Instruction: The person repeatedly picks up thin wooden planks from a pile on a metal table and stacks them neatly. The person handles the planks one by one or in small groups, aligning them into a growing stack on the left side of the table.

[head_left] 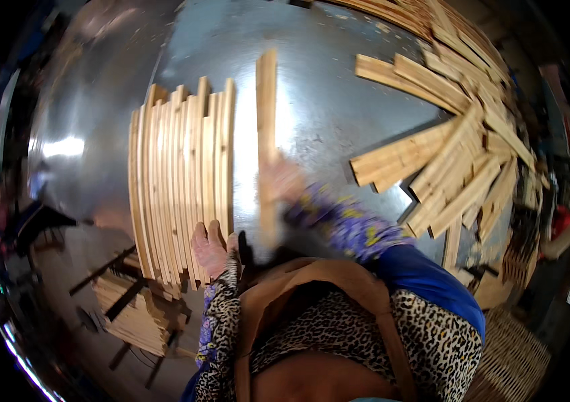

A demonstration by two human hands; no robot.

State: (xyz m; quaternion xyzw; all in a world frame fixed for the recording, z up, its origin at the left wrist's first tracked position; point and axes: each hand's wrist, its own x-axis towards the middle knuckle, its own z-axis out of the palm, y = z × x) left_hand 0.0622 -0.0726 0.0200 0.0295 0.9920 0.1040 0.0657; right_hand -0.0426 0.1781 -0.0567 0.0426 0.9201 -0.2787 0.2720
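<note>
Head view, looking down on a shiny sheet-metal bench (pixel 338 87). Right hand (pixel 283 179) is motion-blurred; it sits on the lower half of a single long wooden slat (pixel 267 114) that lies lengthwise, running from near the bench's near edge toward its far edge. Fingers appear wrapped around or pressed on the slat, but blur prevents telling how tightly they are closed. This single slat lies just right of a row of slats (pixel 181 181), apart from it by a narrow strip of bare metal. The row consists of many thin pale strips laid side by side, edges touching, ends uneven at the far side, near ends overhanging or reaching the bench's near edge. Left hand (pixel 210 246) rests at the near end of the row, fingers extended flat against the strip ends, palm open, nothing clasped. Toward the right edge of the bench lies a loose heap of slats (pixel 459 154), fanned at mixed angles, overlapping, well apart from the tidy row. Below the bench's near-left corner, a stack of short wood pieces (pixel 134 315) sits lower down, on what looks like a dark frame. Sleeves: patterned fabric on both forearms; brown apron straps visible at the lower edge.
</note>
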